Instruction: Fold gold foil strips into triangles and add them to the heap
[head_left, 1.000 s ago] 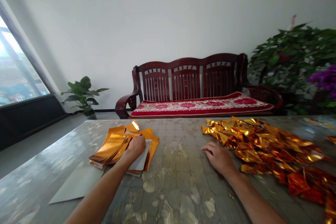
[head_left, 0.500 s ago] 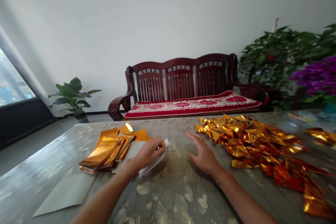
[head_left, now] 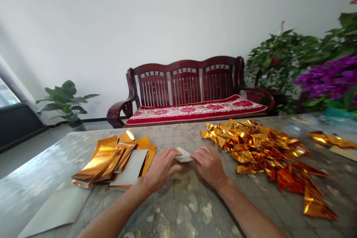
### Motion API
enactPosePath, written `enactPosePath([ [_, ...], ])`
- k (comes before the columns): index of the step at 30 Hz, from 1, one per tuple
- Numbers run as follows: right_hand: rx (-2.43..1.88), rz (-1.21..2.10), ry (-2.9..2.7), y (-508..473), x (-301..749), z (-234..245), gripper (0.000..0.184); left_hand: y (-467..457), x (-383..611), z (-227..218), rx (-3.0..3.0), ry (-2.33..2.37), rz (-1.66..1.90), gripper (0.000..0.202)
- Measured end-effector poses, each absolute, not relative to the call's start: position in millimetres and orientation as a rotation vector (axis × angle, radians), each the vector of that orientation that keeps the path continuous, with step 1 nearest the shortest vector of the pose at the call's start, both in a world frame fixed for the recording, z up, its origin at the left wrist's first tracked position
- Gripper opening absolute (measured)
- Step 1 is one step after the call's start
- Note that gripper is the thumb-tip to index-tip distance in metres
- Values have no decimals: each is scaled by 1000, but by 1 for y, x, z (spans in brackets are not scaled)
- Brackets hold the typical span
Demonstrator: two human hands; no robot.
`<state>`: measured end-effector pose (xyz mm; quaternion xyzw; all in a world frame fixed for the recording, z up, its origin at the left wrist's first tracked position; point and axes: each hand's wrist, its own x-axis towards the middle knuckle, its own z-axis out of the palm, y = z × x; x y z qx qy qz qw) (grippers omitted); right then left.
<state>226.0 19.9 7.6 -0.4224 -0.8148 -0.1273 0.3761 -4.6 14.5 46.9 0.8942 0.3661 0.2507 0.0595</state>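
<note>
Between my hands, just above the table, is a sheet of paper (head_left: 184, 155) with its whitish side showing, bent into a curve. My left hand (head_left: 162, 166) grips its left edge between thumb and fingers. The right edge is pinched by my right hand (head_left: 208, 164), fingers curled in. To the left lies a fanned stack of gold foil paper (head_left: 104, 160), with one sheet showing its pale back (head_left: 131, 169) on top. A heap of folded gold foil pieces (head_left: 251, 145) spreads over the right side of the table.
A pale sheet (head_left: 55, 208) lies at the table's front left. More folded foil (head_left: 331, 140) and clear plastic (head_left: 304, 122) sit at the far right. Behind the table (head_left: 178, 200) stands a wooden bench (head_left: 184, 85) with a red cover. Purple flowers (head_left: 329, 80) are at right.
My left hand has brought the paper sheet to the right, away from the stack. The right hand, open before, has closed on the sheet's other edge. The view has turned slightly right.
</note>
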Motion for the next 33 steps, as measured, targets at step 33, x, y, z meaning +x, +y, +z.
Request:
enactPosePath([
  [33,-1154,186,-2375,29,223,-3,14,18,-7,-1,2348,1531,772,17],
])
